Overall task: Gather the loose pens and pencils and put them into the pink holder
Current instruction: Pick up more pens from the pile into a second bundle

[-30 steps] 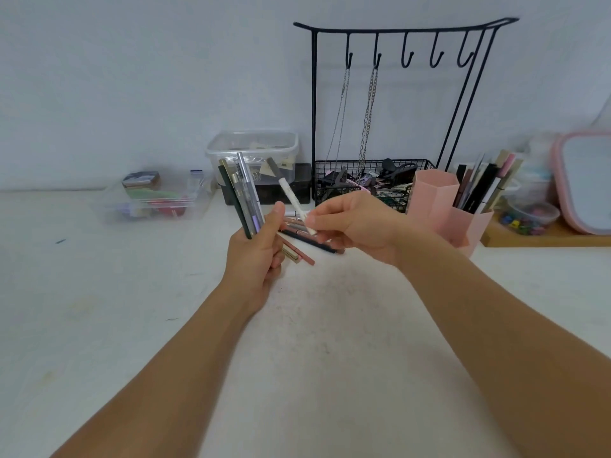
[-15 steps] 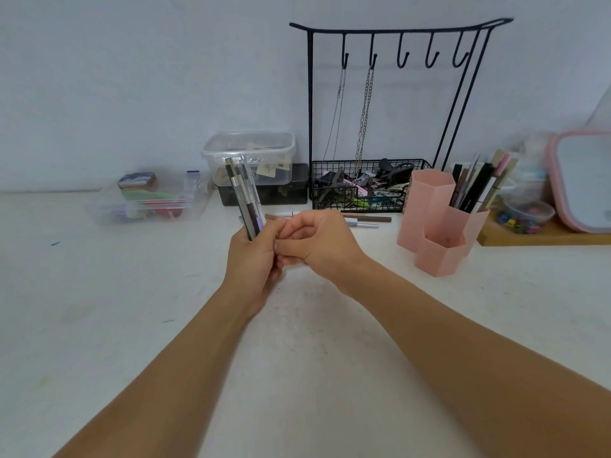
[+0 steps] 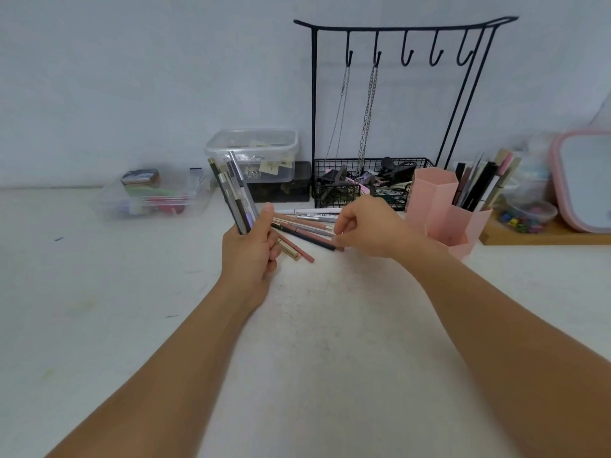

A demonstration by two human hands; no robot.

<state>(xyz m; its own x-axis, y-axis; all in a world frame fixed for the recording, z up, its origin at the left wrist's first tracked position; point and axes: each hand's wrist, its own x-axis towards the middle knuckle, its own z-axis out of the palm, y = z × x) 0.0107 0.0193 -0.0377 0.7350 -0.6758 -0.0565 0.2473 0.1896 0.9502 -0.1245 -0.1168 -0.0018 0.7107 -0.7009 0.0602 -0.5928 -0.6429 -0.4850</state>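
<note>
My left hand (image 3: 251, 249) is shut on a bundle of pens (image 3: 235, 193) held upright and leaning left, just above the table. Several loose pens and pencils (image 3: 305, 223) lie fanned on the table right behind it, among them a white one and a dark one. My right hand (image 3: 368, 229) reaches down to their right ends, thumb and forefinger pinched on the tip of one pen that still lies on the table. The pink holder (image 3: 436, 206) stands to the right of my right hand, with several pens (image 3: 479, 183) in its rear compartment.
A black wire rack with hooks, chains and a basket of clips (image 3: 360, 183) stands behind the pens. Clear plastic boxes (image 3: 254, 153) (image 3: 155, 196) sit at the back left. A wooden tray (image 3: 542, 234) with a bead bowl and a pink-rimmed mirror (image 3: 585, 180) is at the far right.
My right hand handed a white pen into the left hand's bundle, then moved right and down onto the loose pens on the table. The left hand stayed in place.
</note>
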